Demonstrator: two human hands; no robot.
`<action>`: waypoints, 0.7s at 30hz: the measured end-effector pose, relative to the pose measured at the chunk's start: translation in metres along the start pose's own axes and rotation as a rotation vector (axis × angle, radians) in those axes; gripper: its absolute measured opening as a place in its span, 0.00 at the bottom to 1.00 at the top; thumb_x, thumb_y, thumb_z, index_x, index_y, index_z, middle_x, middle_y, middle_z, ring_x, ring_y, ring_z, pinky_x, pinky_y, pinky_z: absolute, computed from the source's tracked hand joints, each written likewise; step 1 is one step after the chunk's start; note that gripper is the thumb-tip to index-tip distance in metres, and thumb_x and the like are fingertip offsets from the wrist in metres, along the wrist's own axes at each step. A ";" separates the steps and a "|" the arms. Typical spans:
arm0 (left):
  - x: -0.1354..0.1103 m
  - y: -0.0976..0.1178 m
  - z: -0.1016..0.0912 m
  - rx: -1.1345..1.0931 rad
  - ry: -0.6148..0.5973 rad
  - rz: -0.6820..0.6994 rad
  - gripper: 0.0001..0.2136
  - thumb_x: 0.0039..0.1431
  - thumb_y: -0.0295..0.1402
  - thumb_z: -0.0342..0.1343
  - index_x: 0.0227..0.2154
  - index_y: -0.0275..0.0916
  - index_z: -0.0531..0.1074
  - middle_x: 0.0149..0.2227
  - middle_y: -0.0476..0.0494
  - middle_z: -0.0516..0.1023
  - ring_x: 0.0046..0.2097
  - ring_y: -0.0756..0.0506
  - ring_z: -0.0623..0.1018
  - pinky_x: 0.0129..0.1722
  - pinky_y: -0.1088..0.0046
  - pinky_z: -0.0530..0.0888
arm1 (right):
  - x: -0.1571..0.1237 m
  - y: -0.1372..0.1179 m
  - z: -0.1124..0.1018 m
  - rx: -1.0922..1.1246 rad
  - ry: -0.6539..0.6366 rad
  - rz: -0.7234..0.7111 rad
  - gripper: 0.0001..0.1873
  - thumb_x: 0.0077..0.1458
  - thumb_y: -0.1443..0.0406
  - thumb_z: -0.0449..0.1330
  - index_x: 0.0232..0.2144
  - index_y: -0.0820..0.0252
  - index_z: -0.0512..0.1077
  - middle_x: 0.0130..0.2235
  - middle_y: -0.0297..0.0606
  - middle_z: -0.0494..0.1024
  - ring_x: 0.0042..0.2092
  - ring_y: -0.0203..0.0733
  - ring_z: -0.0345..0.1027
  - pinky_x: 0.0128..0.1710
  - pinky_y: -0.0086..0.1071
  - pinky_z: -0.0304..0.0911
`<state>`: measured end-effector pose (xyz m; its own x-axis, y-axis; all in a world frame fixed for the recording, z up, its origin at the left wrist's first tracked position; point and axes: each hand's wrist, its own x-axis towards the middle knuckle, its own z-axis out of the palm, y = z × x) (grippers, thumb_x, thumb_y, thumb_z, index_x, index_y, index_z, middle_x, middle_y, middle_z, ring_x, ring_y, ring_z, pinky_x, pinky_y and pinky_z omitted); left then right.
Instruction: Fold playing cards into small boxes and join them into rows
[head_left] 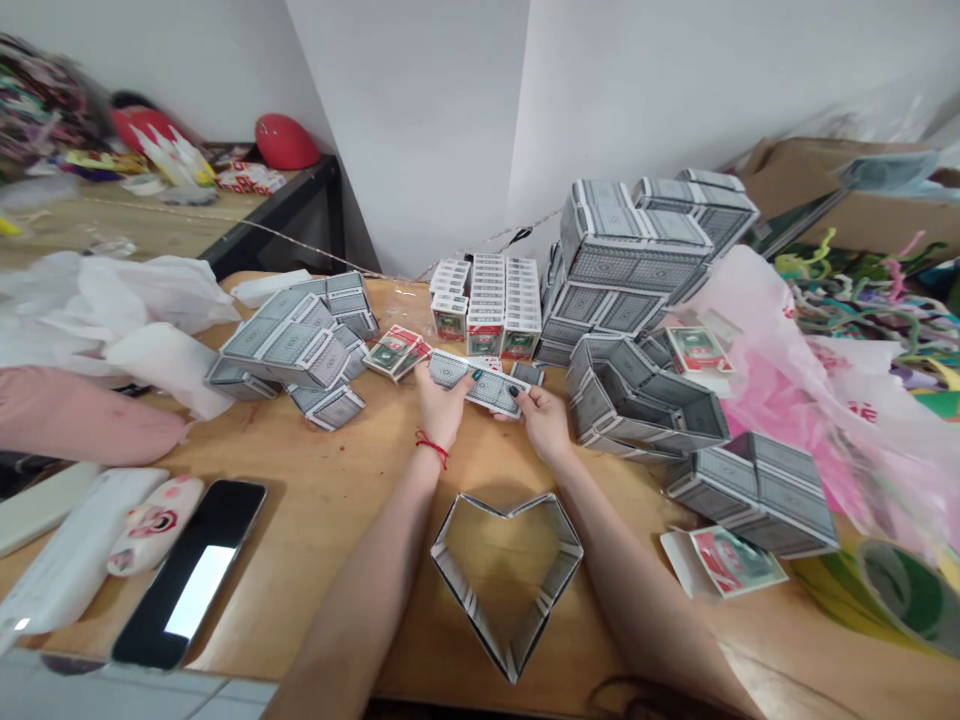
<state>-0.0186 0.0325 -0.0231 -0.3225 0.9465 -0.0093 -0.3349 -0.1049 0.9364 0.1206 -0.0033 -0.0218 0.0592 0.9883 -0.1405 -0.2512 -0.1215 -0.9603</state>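
A strip of grey-backed playing cards (491,388) is stretched between my hands over the middle of the table. My left hand (442,400) pinches its left end, thumb on top. At the other end, my right hand (544,420) grips the strip between thumb and fingers. Below, between my forearms, a heart-shaped frame of playing cards (474,600) stands on its edge. Red and green card boxes (396,350) lie just left of my left hand. Behind the strip, rows of stacked card decks (487,300) stand upright.
Card-built blocks (285,335) are heaped at left, and a taller pile of them (630,240) rises at right. A phone (191,570) lies front left. A tape roll (892,590) and an opened card box (731,560) sit front right, near pink plastic bags (795,370).
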 end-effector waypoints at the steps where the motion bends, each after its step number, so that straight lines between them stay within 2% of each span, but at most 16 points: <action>1: 0.000 -0.001 0.000 0.014 -0.004 0.012 0.26 0.34 0.26 0.64 0.40 0.40 0.61 0.40 0.45 0.71 0.43 0.47 0.72 0.42 0.69 0.71 | 0.001 0.002 0.000 -0.002 0.009 -0.004 0.18 0.42 0.52 0.59 0.29 0.59 0.68 0.28 0.36 0.75 0.30 0.44 0.70 0.23 0.35 0.67; 6: -0.002 -0.001 0.000 0.073 -0.035 0.033 0.27 0.34 0.27 0.64 0.40 0.40 0.60 0.40 0.45 0.71 0.41 0.47 0.74 0.41 0.68 0.72 | 0.002 0.007 0.000 -0.026 0.040 -0.016 0.17 0.43 0.53 0.58 0.30 0.60 0.69 0.30 0.36 0.75 0.28 0.41 0.70 0.23 0.34 0.67; 11: -0.006 0.002 0.002 0.023 -0.060 -0.010 0.27 0.35 0.28 0.64 0.41 0.42 0.59 0.40 0.45 0.71 0.39 0.48 0.74 0.37 0.68 0.74 | 0.002 0.005 -0.001 -0.048 0.048 -0.025 0.17 0.43 0.53 0.58 0.29 0.60 0.68 0.29 0.36 0.75 0.29 0.41 0.70 0.22 0.34 0.68; 16: -0.006 0.007 0.002 -0.024 -0.104 -0.071 0.26 0.37 0.30 0.63 0.40 0.43 0.58 0.40 0.45 0.71 0.38 0.47 0.75 0.33 0.69 0.75 | 0.001 0.000 -0.004 -0.020 -0.058 0.013 0.16 0.43 0.54 0.59 0.29 0.59 0.65 0.30 0.35 0.75 0.30 0.42 0.71 0.23 0.34 0.68; 21: -0.003 0.011 0.001 -0.082 -0.148 -0.114 0.22 0.39 0.32 0.63 0.37 0.42 0.59 0.37 0.49 0.71 0.36 0.49 0.75 0.34 0.70 0.75 | 0.002 -0.002 -0.007 0.035 -0.137 0.033 0.16 0.40 0.57 0.62 0.30 0.56 0.62 0.31 0.33 0.75 0.30 0.41 0.72 0.25 0.34 0.68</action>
<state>-0.0204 0.0284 -0.0124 -0.1469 0.9875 -0.0566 -0.4347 -0.0131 0.9005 0.1278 -0.0018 -0.0216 -0.0817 0.9874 -0.1359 -0.2841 -0.1537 -0.9464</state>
